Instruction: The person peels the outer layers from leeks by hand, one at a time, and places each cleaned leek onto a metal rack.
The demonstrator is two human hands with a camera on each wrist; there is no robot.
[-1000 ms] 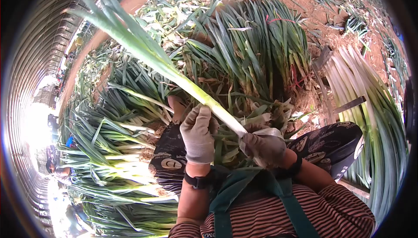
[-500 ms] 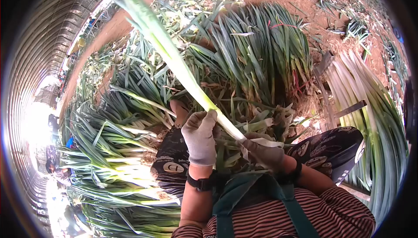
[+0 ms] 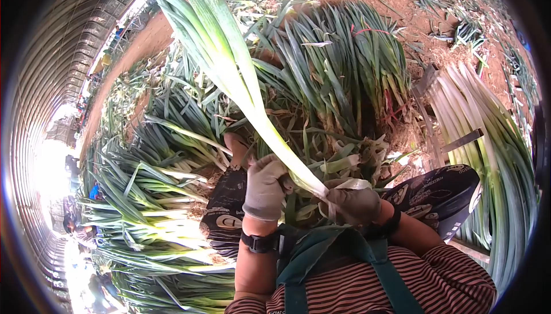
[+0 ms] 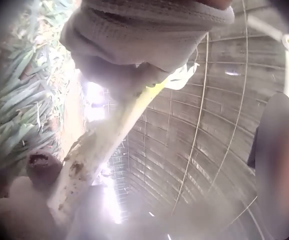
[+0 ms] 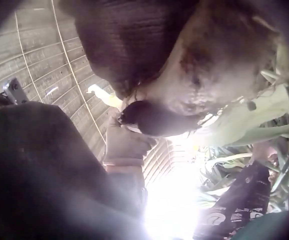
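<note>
A long green onion (image 3: 268, 132) slants across the head view, its leaves toward the top and its pale root end low, between two gloved hands. My right hand (image 3: 357, 202) grips the root end, with a strip of pale peel (image 3: 350, 184) beside its fingers. My left hand (image 3: 265, 190) is curled at the stem a little higher up; its fingertips are partly hidden behind the onion. In the left wrist view the white stem (image 4: 84, 160) carries dirt spots. A pale outer leaf (image 5: 249, 112) hangs by the right hand in the right wrist view.
Upright bundles of green onions (image 3: 344, 61) stand ahead, one tied with red string. Loose onions (image 3: 160, 199) lie in a heap at left. At right, a metal rack (image 3: 462, 140) holds cleaned onions (image 3: 488, 165). Leaf scraps (image 3: 344, 165) lie between the knees.
The onion's leafy end has swung from the upper left toward the top middle. My left hand has moved slightly down and turned, its thumb no longer pointing up along the stem.
</note>
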